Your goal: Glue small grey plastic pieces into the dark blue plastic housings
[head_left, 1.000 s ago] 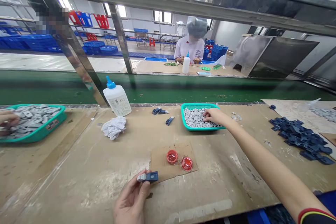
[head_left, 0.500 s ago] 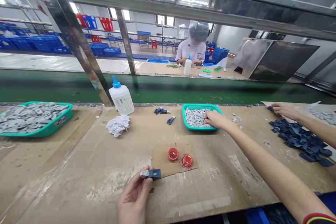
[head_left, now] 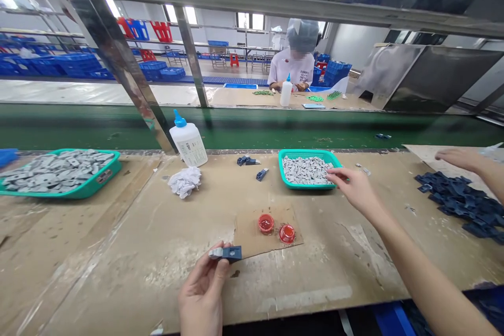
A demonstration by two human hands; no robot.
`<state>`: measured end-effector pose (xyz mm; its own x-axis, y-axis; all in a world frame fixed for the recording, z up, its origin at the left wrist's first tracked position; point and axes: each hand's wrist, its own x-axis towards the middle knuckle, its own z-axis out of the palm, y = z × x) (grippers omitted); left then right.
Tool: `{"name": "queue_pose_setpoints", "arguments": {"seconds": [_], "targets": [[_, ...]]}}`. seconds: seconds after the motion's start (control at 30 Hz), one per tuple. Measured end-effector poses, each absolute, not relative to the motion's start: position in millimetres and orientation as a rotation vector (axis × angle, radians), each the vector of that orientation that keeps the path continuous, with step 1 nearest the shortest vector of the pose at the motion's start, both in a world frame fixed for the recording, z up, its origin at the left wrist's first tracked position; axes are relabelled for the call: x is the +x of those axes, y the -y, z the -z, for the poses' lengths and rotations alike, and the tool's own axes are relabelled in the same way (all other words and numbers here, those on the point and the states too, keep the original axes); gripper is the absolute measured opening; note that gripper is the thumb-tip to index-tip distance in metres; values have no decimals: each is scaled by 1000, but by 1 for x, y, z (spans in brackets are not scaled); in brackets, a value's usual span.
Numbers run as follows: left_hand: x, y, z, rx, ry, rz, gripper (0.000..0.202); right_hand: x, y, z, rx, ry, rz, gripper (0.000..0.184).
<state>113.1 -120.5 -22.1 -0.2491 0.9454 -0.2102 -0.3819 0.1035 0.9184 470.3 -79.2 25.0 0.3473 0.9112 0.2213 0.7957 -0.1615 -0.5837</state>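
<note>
Bare left hand, bare right forearm

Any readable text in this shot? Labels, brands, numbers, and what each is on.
Nothing can be quoted; all of it is too small or blurred:
Label on the white squeeze bottle: small print, too small to read.
Co-worker's white shirt: dark lettering on the chest, too blurred to read.
Tag on the teal tray: too small to read.

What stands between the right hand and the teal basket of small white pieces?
Nothing visible does. The right hand is already at the right rim of the teal mesh basket, its fingers right beside the small white pieces.
</note>
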Motion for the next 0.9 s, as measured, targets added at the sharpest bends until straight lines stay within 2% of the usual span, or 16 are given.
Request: {"name": "queue_pose_setpoints", "arguments": {"seconds": [0.23,0.5,0.9], "targets": [[118,117,27,722,-1168,-1410,38,398,155,-4,-1772,929,-571,36],[122,122,23,737,-1131,-1400,30,348,152,12,-1563,682,-1018,35],[124,125,26,783,-1124,-1398,37,334,142,22,-1551,741,-1067,37]]}}
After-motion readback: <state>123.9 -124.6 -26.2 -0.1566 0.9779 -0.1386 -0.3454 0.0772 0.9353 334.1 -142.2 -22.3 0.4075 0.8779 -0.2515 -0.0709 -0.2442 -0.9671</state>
